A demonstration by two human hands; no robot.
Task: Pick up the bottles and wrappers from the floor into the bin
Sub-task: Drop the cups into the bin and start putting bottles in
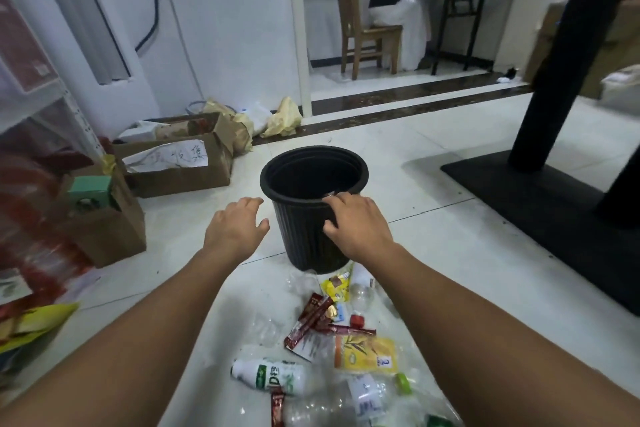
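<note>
The bin (302,239) is gripped by the right hand (358,222), likely for steadying. The left hand (235,226) is spread, empty.

Green item (439,422) partly off bottom edge

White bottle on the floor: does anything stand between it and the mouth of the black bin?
Nothing visible blocks it. The white bottle lies among wrappers before the bin, whose mouth is open; only the right hand grips its near rim.
</note>
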